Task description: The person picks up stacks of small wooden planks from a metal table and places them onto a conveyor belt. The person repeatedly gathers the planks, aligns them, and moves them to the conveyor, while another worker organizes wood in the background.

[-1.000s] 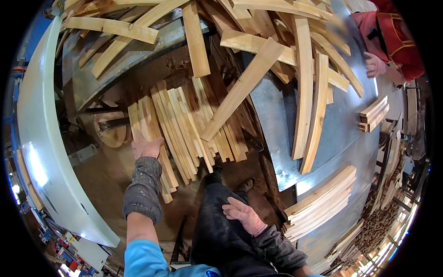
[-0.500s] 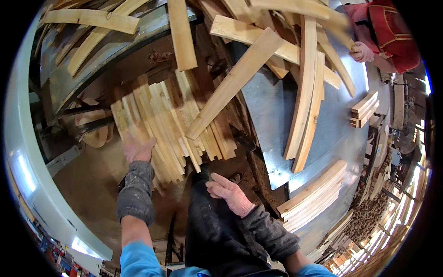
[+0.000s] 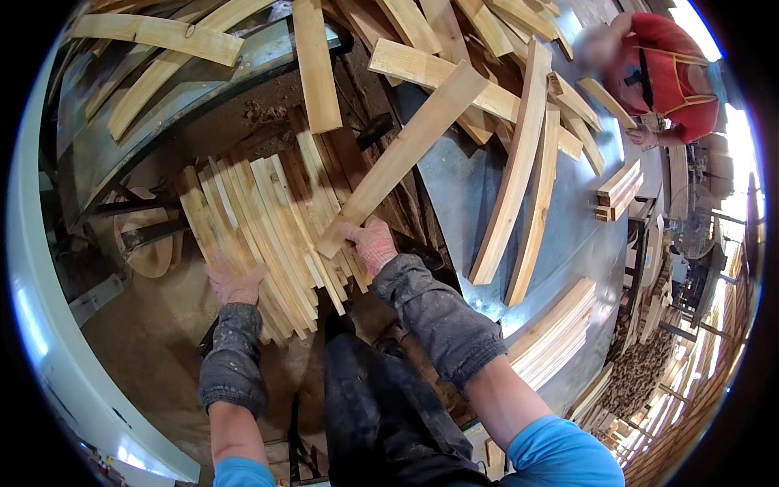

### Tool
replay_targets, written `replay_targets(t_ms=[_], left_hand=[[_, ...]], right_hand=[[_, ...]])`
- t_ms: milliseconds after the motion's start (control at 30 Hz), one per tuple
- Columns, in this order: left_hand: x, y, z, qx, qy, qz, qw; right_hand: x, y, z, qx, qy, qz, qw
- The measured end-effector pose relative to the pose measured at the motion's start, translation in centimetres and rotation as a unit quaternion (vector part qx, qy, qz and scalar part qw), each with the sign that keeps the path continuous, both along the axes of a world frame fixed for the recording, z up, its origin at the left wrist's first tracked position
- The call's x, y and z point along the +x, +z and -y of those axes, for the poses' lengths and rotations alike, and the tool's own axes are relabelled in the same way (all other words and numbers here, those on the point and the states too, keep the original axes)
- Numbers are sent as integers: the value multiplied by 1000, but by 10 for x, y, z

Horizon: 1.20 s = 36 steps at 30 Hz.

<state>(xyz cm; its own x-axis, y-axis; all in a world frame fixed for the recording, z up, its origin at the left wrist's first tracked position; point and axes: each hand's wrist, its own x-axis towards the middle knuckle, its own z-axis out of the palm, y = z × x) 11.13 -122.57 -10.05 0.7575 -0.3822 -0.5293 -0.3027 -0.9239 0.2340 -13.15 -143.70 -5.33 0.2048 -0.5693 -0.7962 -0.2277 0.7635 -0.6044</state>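
Note:
Below me a row of narrow wooden boards (image 3: pixel 258 213) stands packed side by side, their near ends uneven. My left hand (image 3: pixel 236 281), in a pale glove, lies against the left part of this row with thumb and fingers spread. One longer, wider wooden board (image 3: pixel 414 154) slants across the row's right side and up onto the metal table. My right hand (image 3: pixel 373 243), also gloved, grips the near end of that board at its right edge; some of its fingers are hidden.
The metal table (image 3: pixel 442 191) at right carries a heap of loose boards (image 3: pixel 507 174) and a neat stack of boards (image 3: pixel 560 329). Another person (image 3: pixel 669 77) in red stands at its far right, one hand at a board. At left is a second metal table (image 3: pixel 260 61) with boards.
My right hand has moved up and forward from above my leg and taken hold of the slanting board's near end. The board's near end has shifted slightly left. The other person has moved.

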Motion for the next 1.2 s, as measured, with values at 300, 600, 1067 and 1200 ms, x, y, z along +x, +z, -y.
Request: replay_targets(t_ms=[300,600,1067,1200], left_hand=[[-28,32,-13,-203,74,-295,931],[-167,242,-22,-122,156,-853,483],[-259,314,-13,-211,-194,-445,848],[-296,321,-5,-207,-139,-639,728]], right_hand=[[-70,114,-56,136,155,238,949],[-133,213,-86,211,77,326,918],[-221,277,-155,1,-79,369,926],[-262,288,-176,-64,-201,314,926]])
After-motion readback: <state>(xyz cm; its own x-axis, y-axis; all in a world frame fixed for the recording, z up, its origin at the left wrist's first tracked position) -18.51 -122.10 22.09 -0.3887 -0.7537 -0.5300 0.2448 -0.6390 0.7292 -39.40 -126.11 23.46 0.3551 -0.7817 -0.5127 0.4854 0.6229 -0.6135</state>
